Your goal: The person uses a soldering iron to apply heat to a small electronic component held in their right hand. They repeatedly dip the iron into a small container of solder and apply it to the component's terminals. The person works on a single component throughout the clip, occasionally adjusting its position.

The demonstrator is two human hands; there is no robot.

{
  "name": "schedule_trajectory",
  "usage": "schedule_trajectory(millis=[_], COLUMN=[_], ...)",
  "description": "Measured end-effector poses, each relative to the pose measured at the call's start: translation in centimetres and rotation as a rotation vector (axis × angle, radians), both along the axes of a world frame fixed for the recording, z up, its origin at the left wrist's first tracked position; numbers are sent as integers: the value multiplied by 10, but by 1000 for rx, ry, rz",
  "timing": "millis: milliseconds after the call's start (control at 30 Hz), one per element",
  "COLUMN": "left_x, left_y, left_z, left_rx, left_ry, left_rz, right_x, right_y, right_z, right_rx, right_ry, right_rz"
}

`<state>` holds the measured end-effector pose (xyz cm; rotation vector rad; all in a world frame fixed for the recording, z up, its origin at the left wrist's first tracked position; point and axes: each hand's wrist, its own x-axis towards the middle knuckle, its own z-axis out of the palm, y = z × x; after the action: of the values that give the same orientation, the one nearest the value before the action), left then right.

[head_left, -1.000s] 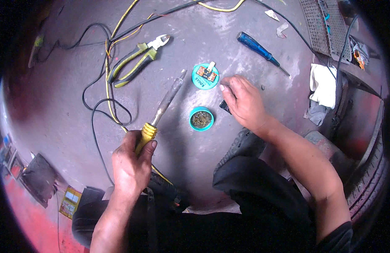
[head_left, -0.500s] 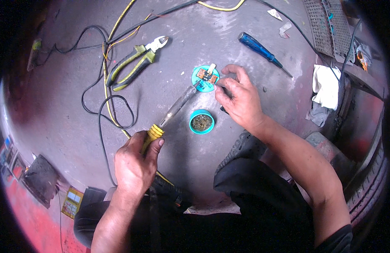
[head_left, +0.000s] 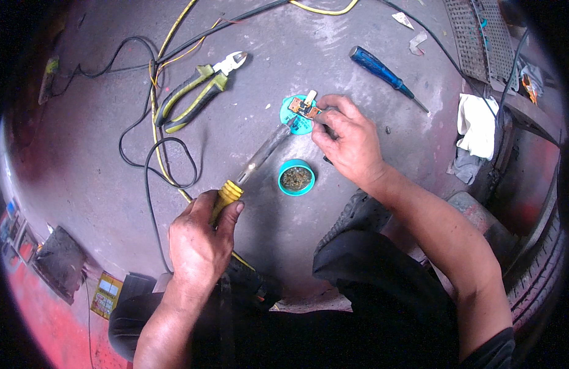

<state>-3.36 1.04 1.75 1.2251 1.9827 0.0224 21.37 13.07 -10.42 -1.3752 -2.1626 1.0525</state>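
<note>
My left hand (head_left: 201, 237) is closed around the yellow handle of a soldering iron (head_left: 263, 158). Its metal shaft slants up and right, and the tip is at a small copper-coloured circuit board (head_left: 303, 108) with a white tab. That board rests on a round teal lid (head_left: 287, 117). With thumb and fingers pinched, my right hand (head_left: 349, 138) grips the board's right edge; the fingertips partly hide that edge. Just below the lid stands a small round teal tin (head_left: 296, 161) with a brownish, lumpy substance inside.
Yellow-green handled cutting pliers (head_left: 192, 95) lie at the left, near black and yellow cables (head_left: 154, 111). A blue screwdriver (head_left: 383, 72) lies at the upper right. White cloth (head_left: 475, 126) and a tyre (head_left: 539, 264) are at the right. My shoe (head_left: 346, 218) is close to the right forearm.
My right fingers have come in closer and pinched the board's edge. The board has shifted slightly, and the iron's tip has moved a little up and right.
</note>
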Motion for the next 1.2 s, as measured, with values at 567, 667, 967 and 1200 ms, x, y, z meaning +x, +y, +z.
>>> schedule_trajectory(millis=[567, 667, 967, 1200], left_x=[0, -1, 0, -2], left_y=[10, 9, 14, 13], left_z=[4, 4, 8, 7], left_rx=[11, 17, -40, -44], left_ry=[12, 24, 39, 53], left_rz=[-2, -9, -32, -46], right_x=[0, -1, -6, -8], right_y=[4, 6, 6, 7], right_z=[5, 5, 13, 12], right_rx=[5, 10, -1, 17], right_ry=[-41, -47, -116, -136], right_rz=[48, 62, 97, 113])
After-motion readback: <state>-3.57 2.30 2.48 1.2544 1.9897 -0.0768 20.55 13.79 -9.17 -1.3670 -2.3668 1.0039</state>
